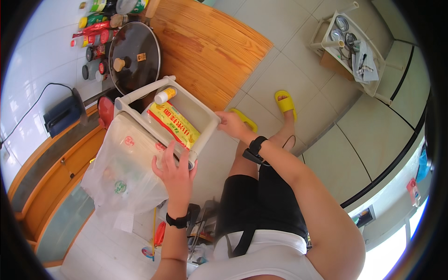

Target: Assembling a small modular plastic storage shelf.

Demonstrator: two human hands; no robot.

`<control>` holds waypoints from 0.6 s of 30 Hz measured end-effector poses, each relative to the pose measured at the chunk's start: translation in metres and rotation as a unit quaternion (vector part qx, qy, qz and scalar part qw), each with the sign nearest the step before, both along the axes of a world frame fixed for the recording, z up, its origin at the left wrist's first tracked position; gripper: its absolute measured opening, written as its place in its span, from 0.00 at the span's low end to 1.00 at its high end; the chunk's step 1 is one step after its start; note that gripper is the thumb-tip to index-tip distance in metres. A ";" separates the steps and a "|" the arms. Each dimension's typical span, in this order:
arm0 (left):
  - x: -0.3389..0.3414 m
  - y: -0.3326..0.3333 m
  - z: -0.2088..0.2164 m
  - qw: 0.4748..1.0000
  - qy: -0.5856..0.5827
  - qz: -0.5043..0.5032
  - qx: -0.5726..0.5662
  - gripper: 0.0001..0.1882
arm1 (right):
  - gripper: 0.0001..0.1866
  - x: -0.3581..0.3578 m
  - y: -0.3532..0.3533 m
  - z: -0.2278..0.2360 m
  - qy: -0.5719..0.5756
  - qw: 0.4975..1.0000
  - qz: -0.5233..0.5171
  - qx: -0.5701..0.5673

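Observation:
A white plastic storage rack (205, 122) stands beside the wooden table, its upper tray facing me. My left hand (176, 175) is at the tray's near corner, fingers over the rim and thumb on the other side of the corner post. At the right corner, the fingers of my right hand (232, 125) are curled onto the rim. Inside the tray lie a yellow-and-red packet (173, 123) and a small white bottle with a yellow label (165, 95). A translucent white plastic bag (126, 172) hangs against the rack's left side, next to my left fingers.
Behind the rack is a wooden tabletop (210, 46). A large glass lid (134, 58) leans near several condiment bottles (95, 37) by the tiled wall. Another white rack (373, 79) with metal items stands far right. A yellow slipper (285, 103) is on my foot.

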State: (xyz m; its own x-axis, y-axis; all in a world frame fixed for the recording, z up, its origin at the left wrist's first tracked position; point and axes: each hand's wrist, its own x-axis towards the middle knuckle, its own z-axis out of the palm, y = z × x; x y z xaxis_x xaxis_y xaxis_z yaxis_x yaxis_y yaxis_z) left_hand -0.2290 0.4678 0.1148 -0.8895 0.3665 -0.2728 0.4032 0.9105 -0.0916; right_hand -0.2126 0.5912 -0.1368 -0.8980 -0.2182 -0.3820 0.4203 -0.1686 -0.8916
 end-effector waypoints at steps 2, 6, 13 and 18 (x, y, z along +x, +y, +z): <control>-0.001 0.001 0.001 1.000 -0.011 0.002 0.009 0.20 | 0.17 0.002 -0.002 -0.005 -0.005 0.999 -0.025 -0.046; 0.001 -0.002 0.001 1.000 -0.016 0.006 0.019 0.21 | 0.19 0.003 0.000 -0.002 -0.008 0.997 0.044 0.070; -0.001 -0.001 0.018 0.998 -0.023 0.014 0.053 0.33 | 0.31 0.011 0.058 0.001 0.003 0.970 0.116 0.214; 0.010 0.009 0.025 0.994 0.019 -0.012 0.110 0.42 | 0.24 0.074 0.169 0.010 -0.104 0.945 -0.142 0.275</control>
